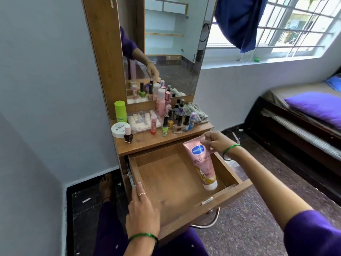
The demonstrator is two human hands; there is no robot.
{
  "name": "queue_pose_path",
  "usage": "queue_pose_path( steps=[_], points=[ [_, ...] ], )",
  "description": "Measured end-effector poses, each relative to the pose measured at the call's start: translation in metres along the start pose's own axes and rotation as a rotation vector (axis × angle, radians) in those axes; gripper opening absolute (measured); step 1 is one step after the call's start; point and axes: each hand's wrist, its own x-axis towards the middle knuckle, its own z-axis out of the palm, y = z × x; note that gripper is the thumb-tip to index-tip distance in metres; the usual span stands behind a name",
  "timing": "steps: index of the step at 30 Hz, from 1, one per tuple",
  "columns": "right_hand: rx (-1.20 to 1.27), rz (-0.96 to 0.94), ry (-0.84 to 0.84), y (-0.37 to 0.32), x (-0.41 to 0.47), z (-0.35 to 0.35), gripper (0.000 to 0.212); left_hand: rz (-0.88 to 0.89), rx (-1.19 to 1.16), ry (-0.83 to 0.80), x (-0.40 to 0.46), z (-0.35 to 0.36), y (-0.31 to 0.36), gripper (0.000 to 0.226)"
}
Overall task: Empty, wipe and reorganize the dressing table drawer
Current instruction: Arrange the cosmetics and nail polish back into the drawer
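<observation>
- Two hands are at the open drawer: the right hand pinches the crimped far end of a pink lotion tube between thumb and fingertips, so the tube hangs with its white cap down.
- Tube's cap sits low inside the drawer near its right front corner; whether it touches the wooden bottom cannot be told.
- Left hand lies over the drawer's near left corner, fingers stretched flat along the left wall and gripping nothing.
- Both wrists carry a green bangle, and purple sleeves show at the near edge.
- Apart from the tube, the drawer's bottom is bare brown wood.
- Beyond the drawer, the tabletop holds a crowd of small bottles: nail polishes, a green bottle, a white round tub, a clear plastic box and a checked cloth at the far right.
- Mirror rises behind them.
- Bed with a purple pillow stands far right.
</observation>
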Motion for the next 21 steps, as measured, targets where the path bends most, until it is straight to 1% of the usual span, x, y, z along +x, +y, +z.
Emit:
queue_pose_path(
  steps=[2, 5, 8, 9, 13, 17, 21],
  points=[
    [-0.032, 0.036, 0.009, 0.009, 0.009, 0.004, 0.020, -0.003, -0.006, 0.003, 0.000, 0.002, 0.000, 0.069],
    [-0.063, 0.096, 0.011, 0.017, 0.019, 0.008, 0.008, 0.004, 0.017, 0.053, 0.002, 0.006, -0.003, 0.062],
    [-0.064, 0.152, 0.031, 0.019, 0.024, 0.010, 0.027, 0.009, 0.021, 0.081, 0.004, 0.010, -0.004, 0.058],
    [-0.068, 0.165, 0.030, 0.020, 0.025, 0.011, 0.028, 0.009, 0.024, 0.081, 0.004, 0.011, -0.004, 0.058],
    [-0.088, 0.207, 0.034, 0.027, 0.033, 0.019, 0.018, 0.013, 0.007, 0.082, 0.004, 0.011, -0.005, 0.059],
    [-0.040, 0.238, 0.040, 0.038, 0.038, 0.034, 0.013, 0.007, 0.006, 0.087, 0.005, 0.011, -0.005, 0.058],
    [-0.080, 0.262, 0.072, 0.047, 0.042, 0.046, 0.025, 0.006, 0.006, 0.087, 0.005, 0.012, -0.005, 0.058]
  ],
)
